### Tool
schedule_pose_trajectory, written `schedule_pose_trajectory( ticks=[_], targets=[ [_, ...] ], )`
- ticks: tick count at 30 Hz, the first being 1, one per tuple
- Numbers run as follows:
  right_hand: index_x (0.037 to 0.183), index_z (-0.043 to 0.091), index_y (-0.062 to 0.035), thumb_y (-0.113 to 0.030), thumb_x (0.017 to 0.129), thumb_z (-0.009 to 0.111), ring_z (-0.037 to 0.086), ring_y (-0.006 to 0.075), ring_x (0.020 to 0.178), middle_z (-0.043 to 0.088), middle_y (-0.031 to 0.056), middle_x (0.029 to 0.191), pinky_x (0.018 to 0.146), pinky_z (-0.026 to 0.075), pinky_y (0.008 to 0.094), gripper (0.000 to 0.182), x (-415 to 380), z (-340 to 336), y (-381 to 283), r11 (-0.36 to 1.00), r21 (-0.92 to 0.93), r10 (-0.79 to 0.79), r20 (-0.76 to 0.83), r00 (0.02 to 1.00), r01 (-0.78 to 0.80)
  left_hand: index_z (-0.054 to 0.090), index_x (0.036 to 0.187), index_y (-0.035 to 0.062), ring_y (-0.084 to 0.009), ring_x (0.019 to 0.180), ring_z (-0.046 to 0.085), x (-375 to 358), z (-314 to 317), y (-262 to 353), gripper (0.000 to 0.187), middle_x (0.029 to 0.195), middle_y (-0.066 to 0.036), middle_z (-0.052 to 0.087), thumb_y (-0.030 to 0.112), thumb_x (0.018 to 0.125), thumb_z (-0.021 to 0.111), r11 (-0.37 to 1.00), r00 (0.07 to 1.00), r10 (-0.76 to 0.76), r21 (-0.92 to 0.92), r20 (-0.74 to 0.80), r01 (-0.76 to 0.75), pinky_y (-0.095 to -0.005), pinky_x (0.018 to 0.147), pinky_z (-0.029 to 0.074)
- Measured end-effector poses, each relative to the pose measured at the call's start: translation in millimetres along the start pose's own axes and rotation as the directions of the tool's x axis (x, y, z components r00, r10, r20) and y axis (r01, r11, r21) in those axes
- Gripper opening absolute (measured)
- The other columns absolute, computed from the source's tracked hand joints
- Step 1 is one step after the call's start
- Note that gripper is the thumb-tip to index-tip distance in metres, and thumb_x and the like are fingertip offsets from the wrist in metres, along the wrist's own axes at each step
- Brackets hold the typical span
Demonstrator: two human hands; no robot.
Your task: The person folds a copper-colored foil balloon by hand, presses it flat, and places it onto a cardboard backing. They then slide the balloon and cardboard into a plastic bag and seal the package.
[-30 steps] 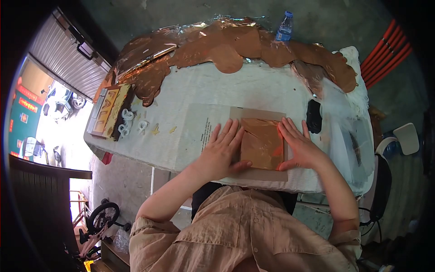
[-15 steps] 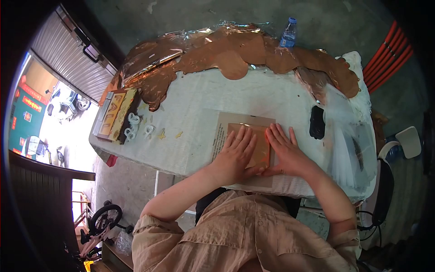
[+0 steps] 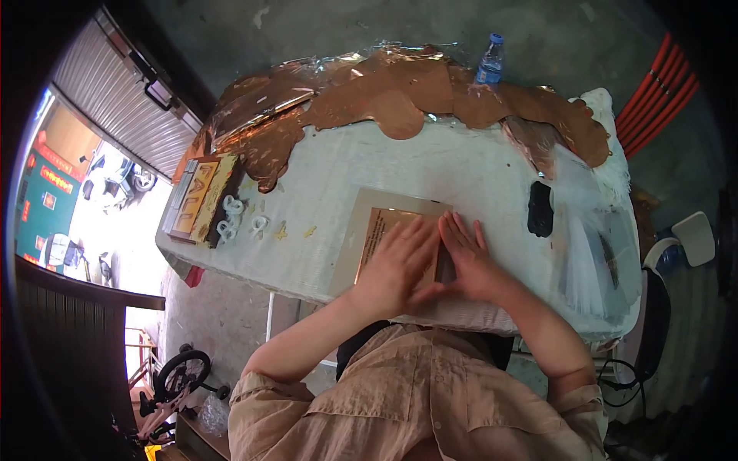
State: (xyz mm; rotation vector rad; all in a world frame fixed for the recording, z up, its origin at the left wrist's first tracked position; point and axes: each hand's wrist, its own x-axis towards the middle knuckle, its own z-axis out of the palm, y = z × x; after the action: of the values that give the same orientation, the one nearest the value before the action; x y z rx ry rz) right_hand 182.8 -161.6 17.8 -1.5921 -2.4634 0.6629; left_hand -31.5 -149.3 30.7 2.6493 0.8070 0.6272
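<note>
At the table's near side, a grey-beige flat sheet [image 3: 350, 230] carries a smaller shiny copper-coloured sheet [image 3: 382, 220] with lines of dark print along its left part. My left hand [image 3: 396, 265] lies over the copper-coloured sheet, fingers stretched out and slightly blurred. Beside it, my right hand [image 3: 470, 261] rests at the sheet's right edge with its fingers extended. The two thumbs come close together near the bottom edge. Both hands cover much of the copper-coloured sheet, and neither grips anything.
Copper-coloured foil pieces [image 3: 369, 100] line the far edge of the white-covered table [image 3: 323, 165], with a water bottle [image 3: 490, 61] among them. A stack of boxes [image 3: 201, 198], white rings [image 3: 229, 217] and small gold pieces [image 3: 281, 231] lie left. A black object [image 3: 540, 209] and clear plastic sheets [image 3: 592, 261] lie right.
Both hands have shifted slightly left over the sheets. The copper-coloured sheet now sits further left and its print shows on it; the left hand's fingers have moved inward from the sheet's left side.
</note>
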Motion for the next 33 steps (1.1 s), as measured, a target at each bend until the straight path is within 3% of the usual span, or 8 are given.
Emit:
schedule_pose_trajectory(
  ticks=[6,7,14,21,24,26,29,33],
  targets=[
    [0.148,0.029,-0.0027,-0.033,0.086,0.069,0.018,0.0328,0.146,0.027,0.0169,0.155,0.118,0.017,0.0454,0.079,-4.4,-8.6,39.7,0.954,0.290,-0.024,-0.162,0.986,0.071,0.050,0.132,0.0012,-0.0366,0.137,0.035,-23.9,-5.9,16.6,0.066,0.142,-0.020,0.042,0.039,0.081,0.069,0.956,0.965,-0.258,0.128,-0.050,0.263,-0.0532,0.113,0.023],
    [0.144,0.037,-0.0030,-0.025,0.090,0.064,0.023,0.0327,0.144,0.033,0.0156,0.152,0.116,0.024,0.0439,0.064,-0.4,-17.4,36.7,0.982,0.183,-0.011,-0.208,0.978,0.050,0.050,0.133,0.0030,-0.0366,0.137,0.034,-22.4,-3.8,20.7,0.068,0.143,-0.020,0.042,0.041,0.080,0.070,0.952,0.966,-0.255,0.163,-0.039,0.258,-0.0542,0.113,0.022],
    [0.137,0.044,0.0024,-0.028,0.092,0.058,0.032,0.0313,0.140,0.042,0.0182,0.145,0.116,0.019,0.0504,0.056,6.2,-20.1,31.0,0.983,-0.178,0.003,-0.210,0.978,-0.042,0.047,0.139,0.0110,-0.0360,0.140,0.030,-10.8,-18.3,-6.7,0.077,0.146,-0.015,0.041,0.044,0.075,0.074,0.978,0.991,-0.073,0.204,0.115,0.048,-0.0578,0.113,0.018],
    [0.119,0.055,0.0012,-0.029,0.085,0.067,0.042,0.0307,0.132,0.051,0.0158,0.135,0.114,0.022,0.0521,0.047,-32.9,-21.5,21.4,0.972,-0.222,0.009,-0.288,0.958,-0.075,0.060,0.125,0.0089,-0.0320,0.129,0.045,-22.5,-37.5,-4.3,0.059,0.137,-0.011,0.052,0.026,0.070,0.077,0.997,0.992,-0.076,0.027,0.105,0.074,-0.0511,0.110,0.029],
    [0.106,0.058,-0.0026,-0.022,0.080,0.072,0.056,0.0309,0.113,0.057,0.0122,0.120,0.104,0.038,0.0480,0.035,-35.3,-31.1,18.4,0.988,-0.153,-0.084,-0.392,0.916,0.025,0.064,0.116,0.0080,-0.0276,0.118,0.052,-28.2,-11.5,19.4,0.049,0.131,-0.008,0.057,0.018,0.069,0.075,0.999,0.999,0.029,-0.035,0.018,-0.029,-0.0449,0.100,0.038],
    [0.096,0.058,-0.0062,-0.016,0.076,0.074,0.060,0.0290,0.090,0.059,0.0087,0.102,0.084,0.049,0.0432,0.027,-30.8,-36.8,7.2,0.991,-0.050,-0.130,-0.351,0.927,0.120,0.065,0.113,0.0072,-0.0248,0.112,0.053,-26.6,-0.9,38.2,0.047,0.130,-0.007,0.058,0.019,0.068,0.074,0.998,0.998,0.054,0.017,-0.038,-0.054,-0.0405,0.091,0.040],
    [0.090,0.057,-0.0083,-0.015,0.074,0.074,0.059,0.0275,0.079,0.056,0.0075,0.088,0.069,0.050,0.0404,0.024,-21.3,-23.4,5.8,0.945,-0.159,-0.325,-0.338,0.883,0.287,0.064,0.115,0.0063,-0.0234,0.112,0.053,-27.3,7.7,41.9,0.052,0.130,-0.007,0.058,0.024,0.067,0.075,0.997,0.999,0.046,0.057,-0.026,-0.044,-0.0393,0.091,0.040],
    [0.085,0.055,-0.0094,-0.015,0.074,0.074,0.059,0.0256,0.076,0.054,0.0062,0.081,0.065,0.051,0.0379,0.023,-15.7,-19.1,-2.5,0.935,-0.196,-0.342,-0.291,0.893,0.294,0.063,0.117,0.0048,-0.0226,0.111,0.054,-30.7,14.8,40.2,0.054,0.127,-0.009,0.060,0.028,0.070,0.075,0.992,0.995,0.079,0.102,-0.059,-0.073,-0.0385,0.093,0.041]
  ],
)
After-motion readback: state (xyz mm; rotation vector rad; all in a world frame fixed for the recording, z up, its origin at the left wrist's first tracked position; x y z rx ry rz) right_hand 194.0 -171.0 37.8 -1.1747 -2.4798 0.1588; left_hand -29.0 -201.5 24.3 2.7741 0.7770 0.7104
